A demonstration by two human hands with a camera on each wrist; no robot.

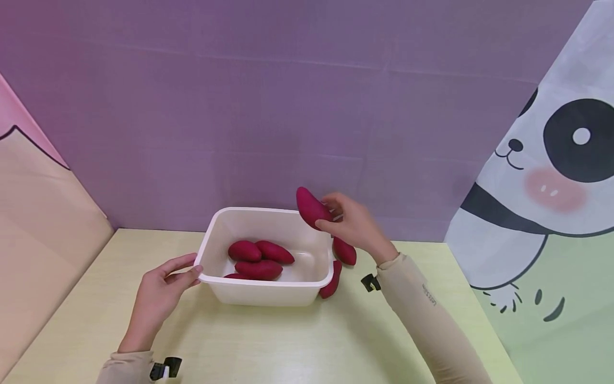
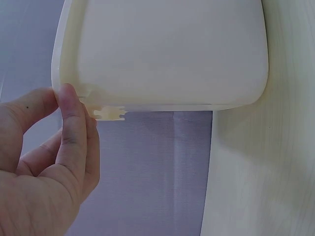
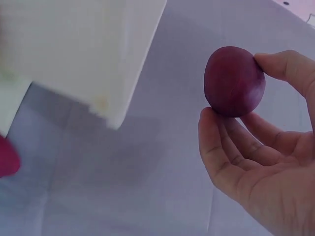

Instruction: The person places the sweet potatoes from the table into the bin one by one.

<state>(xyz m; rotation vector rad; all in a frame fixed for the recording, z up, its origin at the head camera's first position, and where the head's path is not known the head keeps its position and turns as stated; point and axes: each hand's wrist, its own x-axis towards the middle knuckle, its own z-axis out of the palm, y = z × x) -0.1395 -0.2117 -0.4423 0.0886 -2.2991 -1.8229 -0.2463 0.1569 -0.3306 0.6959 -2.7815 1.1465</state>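
Note:
My right hand (image 1: 352, 221) grips a purple-red sweet potato (image 1: 309, 207) above the right back rim of a white plastic bin (image 1: 264, 294). In the right wrist view the sweet potato (image 3: 234, 81) shows end-on between thumb and fingertips, apart from the bin wall. My left hand (image 1: 160, 293) pinches the bin's left rim; the left wrist view shows thumb and fingers (image 2: 74, 128) on either side of the rim edge. Inside the bin lie several sweet potatoes (image 1: 259, 270), grouped toward the left.
Two more sweet potatoes lie on the table right of the bin: one at the back (image 1: 344, 252), one close against the bin's front right corner (image 1: 331, 282). The pale wooden table (image 1: 268, 346) meets a purple cloth backdrop (image 1: 288, 106). A panda-print sheet (image 1: 551, 213) hangs at right.

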